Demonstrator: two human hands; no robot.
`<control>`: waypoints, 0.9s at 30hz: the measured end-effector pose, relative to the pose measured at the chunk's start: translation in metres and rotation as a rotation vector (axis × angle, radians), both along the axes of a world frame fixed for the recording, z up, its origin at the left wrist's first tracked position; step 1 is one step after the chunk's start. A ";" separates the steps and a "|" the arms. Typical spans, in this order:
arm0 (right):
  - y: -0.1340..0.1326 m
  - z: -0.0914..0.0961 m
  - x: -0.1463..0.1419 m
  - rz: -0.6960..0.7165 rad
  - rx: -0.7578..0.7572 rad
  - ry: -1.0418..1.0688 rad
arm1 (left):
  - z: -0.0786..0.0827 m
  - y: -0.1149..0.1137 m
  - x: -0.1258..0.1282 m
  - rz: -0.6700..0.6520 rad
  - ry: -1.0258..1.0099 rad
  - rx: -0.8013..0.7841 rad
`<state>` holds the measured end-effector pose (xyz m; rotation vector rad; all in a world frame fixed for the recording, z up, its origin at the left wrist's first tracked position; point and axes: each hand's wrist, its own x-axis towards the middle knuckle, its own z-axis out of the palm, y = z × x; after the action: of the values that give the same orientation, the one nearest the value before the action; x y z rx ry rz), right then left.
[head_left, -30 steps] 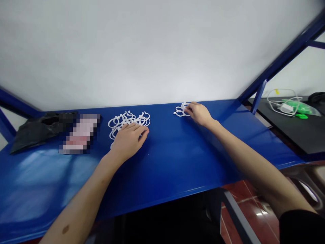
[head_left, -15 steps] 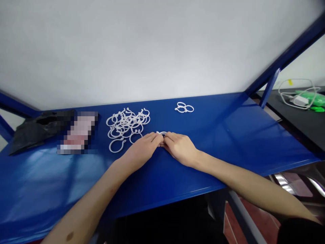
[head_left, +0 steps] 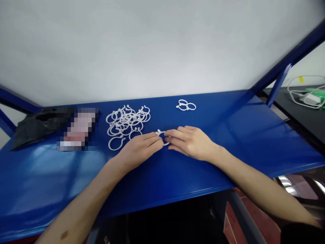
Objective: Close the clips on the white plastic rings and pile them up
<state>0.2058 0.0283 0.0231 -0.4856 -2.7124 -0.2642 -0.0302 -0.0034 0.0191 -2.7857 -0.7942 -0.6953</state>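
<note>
A white plastic ring with small knobbed ends [head_left: 159, 131] is between my two hands near the middle of the blue table. My left hand [head_left: 142, 147] pinches its left side, and the fingers hide part of it. At the ring's right edge is my right hand [head_left: 189, 140], fingers apart, with fingertips over or touching the rim. To the left lies a tangled pile of similar white rings [head_left: 127, 120], several with knobbed open ends. Further back on the right, a small group of white rings [head_left: 186, 105] lies together.
On the left of the blue table [head_left: 162, 183] lie a black plastic bag [head_left: 38, 125] and a blurred-out flat item [head_left: 78, 128]. Blue frame bars [head_left: 279, 84] rise at the right. Beyond them, a white cable with a charger [head_left: 311, 99] rests on a dark surface.
My right hand has shifted right and its fingers have spread, so more of the ring shows. My left hand still pinches the ring. The view has shifted slightly.
</note>
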 end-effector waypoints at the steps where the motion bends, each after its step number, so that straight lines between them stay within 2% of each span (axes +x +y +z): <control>1: 0.001 0.001 0.002 0.026 0.002 -0.032 | 0.002 -0.001 0.000 -0.014 -0.013 0.011; 5: 0.000 -0.003 0.001 0.046 -0.061 -0.171 | 0.005 -0.003 0.003 -0.067 -0.020 0.078; 7: -0.001 -0.006 -0.002 0.033 -0.078 -0.192 | 0.002 -0.003 0.004 -0.069 0.015 0.061; 14: -0.006 -0.008 -0.005 -0.066 0.044 -0.123 | -0.016 -0.006 0.011 0.122 0.092 -0.131; 27: -0.024 -0.019 -0.022 -0.238 0.134 -0.019 | -0.024 -0.008 0.025 0.297 0.062 0.085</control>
<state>0.1838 0.0040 0.0036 -0.7695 -2.6319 -0.5117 -0.0049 -0.0117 -0.0051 -2.5257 -1.1068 -0.5719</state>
